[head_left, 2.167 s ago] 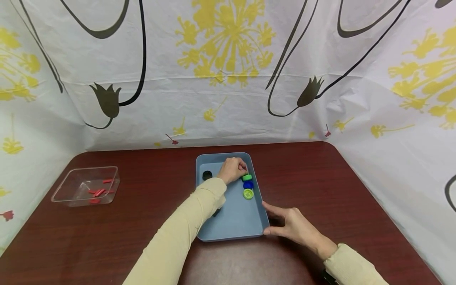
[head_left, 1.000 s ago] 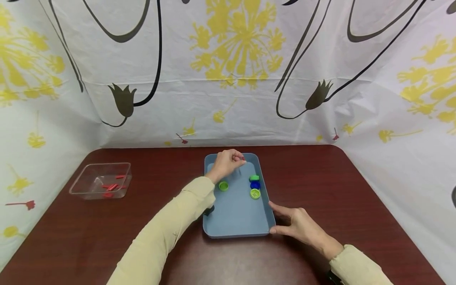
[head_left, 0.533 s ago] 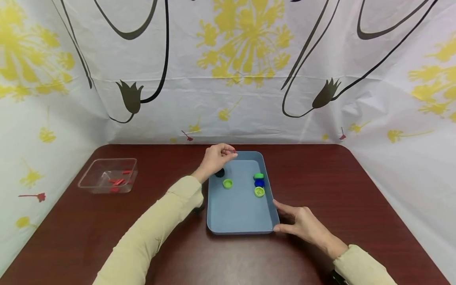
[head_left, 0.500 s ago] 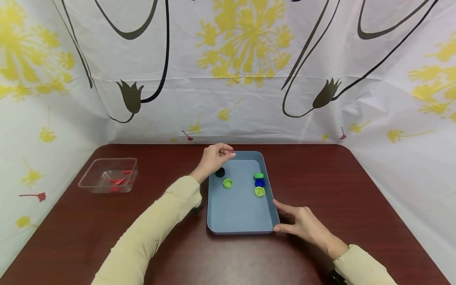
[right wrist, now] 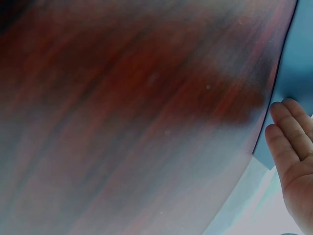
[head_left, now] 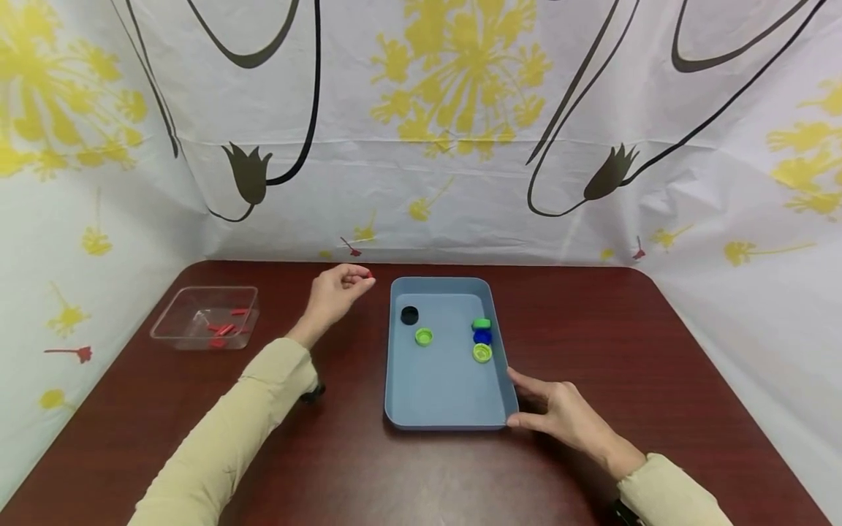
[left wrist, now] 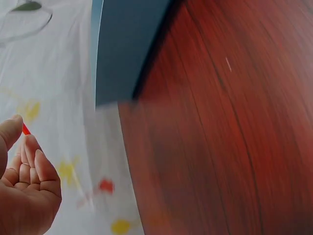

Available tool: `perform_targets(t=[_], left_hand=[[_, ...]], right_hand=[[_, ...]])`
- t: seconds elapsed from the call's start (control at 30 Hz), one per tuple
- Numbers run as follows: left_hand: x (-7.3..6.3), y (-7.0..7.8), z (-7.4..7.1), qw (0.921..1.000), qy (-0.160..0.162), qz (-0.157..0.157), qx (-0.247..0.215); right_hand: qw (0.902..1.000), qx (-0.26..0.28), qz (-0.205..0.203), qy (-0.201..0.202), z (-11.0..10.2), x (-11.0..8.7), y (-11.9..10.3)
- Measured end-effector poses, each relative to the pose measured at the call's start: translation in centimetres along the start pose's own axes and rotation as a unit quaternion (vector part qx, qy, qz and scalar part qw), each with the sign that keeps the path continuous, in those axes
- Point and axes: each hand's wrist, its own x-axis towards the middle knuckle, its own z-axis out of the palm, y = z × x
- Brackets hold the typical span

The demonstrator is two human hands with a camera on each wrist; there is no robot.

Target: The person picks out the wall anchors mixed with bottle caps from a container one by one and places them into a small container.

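My left hand (head_left: 331,298) pinches a small red stick-like piece (left wrist: 26,129) between thumb and fingertips, in the air left of the blue-grey tray (head_left: 446,394). In that tray lie a black bottle cap (head_left: 409,315) and a light green cap (head_left: 424,337) on the left. Along its right wall sit a green cap (head_left: 482,324), a blue cap (head_left: 482,337) and a yellow-green cap (head_left: 482,353). My right hand (head_left: 569,416) touches the tray's outer wall near the front right corner; its fingers lie straight against that wall in the right wrist view.
A clear plastic box (head_left: 166,337) holding several red pieces (head_left: 226,330) stands at the table's left. The dark red-brown table (head_left: 342,438) is bordered at the back and sides by a white patterned cloth (head_left: 368,197).
From above the tray, my left hand has moved left, past its edge, with the red piece pinched. My right hand keeps its place at the tray; the head view has turned slightly left.
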Motion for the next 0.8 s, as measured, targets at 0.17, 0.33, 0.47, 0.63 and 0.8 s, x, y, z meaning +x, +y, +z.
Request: perform_targets(t=[0.17,0.33,0.47,0.63,0.8], left_hand=[[-0.7,-2.0,-4.0,0.9973,0.055,0.001,0.048],[-2.0,-4.0,-7.8,0.9909,0.106,-0.019,0.08],[-3.4,-5.3,-10.5,0.9844,0.132,-0.043,0.108],[-4.8,-6.9,-13.3,0.9764,0.136,-0.054,0.159],[-5.8,-8.4,-14.9,0.9688,0.137,-0.071,0.194]], right_hand=[[1.0,-0.003,-0.004,0.003,-0.1,0.0,0.0],[0.9998,-0.01,-0.016,0.009,0.0,0.1,0.0],[0.9997,-0.012,-0.019,0.01,0.0,0.1,0.0],[0.9996,-0.013,-0.022,0.013,0.0,0.1,-0.1],[0.9993,-0.018,-0.03,0.016,-0.1,0.2,-0.1]])
